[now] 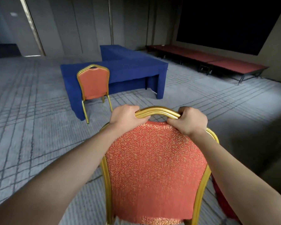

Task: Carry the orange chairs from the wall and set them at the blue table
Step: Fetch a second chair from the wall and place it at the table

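Near orange chair [156, 169]: back faces the camera, centre-near in the scene, gold frame, swirl-patterned fabric. Its feet are out of view, so contact with the carpet [31, 120] cannot be told.

Both forearms reach forward and slightly inward, wrists level with the chair's top rail [157, 112].

Left hand [125, 116]: fingers curled tight over the left end of the rail. Right hand [193, 120]: closed round the right end, knuckles up. Both hands clamp the rail.

Second orange chair [93, 83]: upright farther off, left of centre, seat tucked against the near edge of the blue worktop [136, 65], an L-shaped worktop draped in cloth to the floor.

Low red platform [217, 62] along the far right wall.

No legible writing or labels.
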`<action>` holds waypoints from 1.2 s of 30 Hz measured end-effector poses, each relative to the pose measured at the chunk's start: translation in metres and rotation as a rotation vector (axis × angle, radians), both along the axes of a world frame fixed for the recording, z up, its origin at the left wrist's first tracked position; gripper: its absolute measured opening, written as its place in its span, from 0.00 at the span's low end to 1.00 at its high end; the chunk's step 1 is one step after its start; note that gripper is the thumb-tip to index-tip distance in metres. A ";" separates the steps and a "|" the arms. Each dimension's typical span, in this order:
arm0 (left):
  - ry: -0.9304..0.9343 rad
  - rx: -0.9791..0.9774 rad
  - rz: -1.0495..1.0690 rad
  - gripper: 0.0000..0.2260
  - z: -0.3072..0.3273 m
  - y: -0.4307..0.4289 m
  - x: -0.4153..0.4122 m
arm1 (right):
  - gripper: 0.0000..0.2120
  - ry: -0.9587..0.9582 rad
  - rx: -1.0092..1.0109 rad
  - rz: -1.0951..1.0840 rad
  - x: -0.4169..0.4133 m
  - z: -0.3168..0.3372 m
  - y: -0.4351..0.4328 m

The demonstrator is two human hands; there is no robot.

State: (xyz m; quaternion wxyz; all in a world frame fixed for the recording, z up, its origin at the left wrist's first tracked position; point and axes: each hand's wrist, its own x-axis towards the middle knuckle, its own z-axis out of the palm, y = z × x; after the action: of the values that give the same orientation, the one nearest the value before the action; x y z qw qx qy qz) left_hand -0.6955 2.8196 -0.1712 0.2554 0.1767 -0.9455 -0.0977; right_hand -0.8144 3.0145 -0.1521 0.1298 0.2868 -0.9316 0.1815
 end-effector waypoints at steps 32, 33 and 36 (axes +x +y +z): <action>0.016 0.001 0.348 0.22 0.000 -0.451 -0.669 | 0.19 -0.052 -0.044 0.349 -0.727 0.009 -0.502; 0.011 0.000 0.354 0.22 0.000 -0.469 -0.690 | 0.19 -0.053 -0.041 0.360 -0.749 0.010 -0.520; -0.014 -0.008 0.364 0.23 0.001 -0.517 -0.747 | 0.20 -0.046 -0.018 0.381 -0.808 0.007 -0.571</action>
State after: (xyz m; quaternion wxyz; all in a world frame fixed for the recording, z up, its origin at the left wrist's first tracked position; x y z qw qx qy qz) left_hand -1.4427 2.3022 -0.1698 0.2629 0.3448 -0.9000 -0.0449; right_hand -1.6227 2.4439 -0.1447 0.0742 0.4527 -0.8615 0.2178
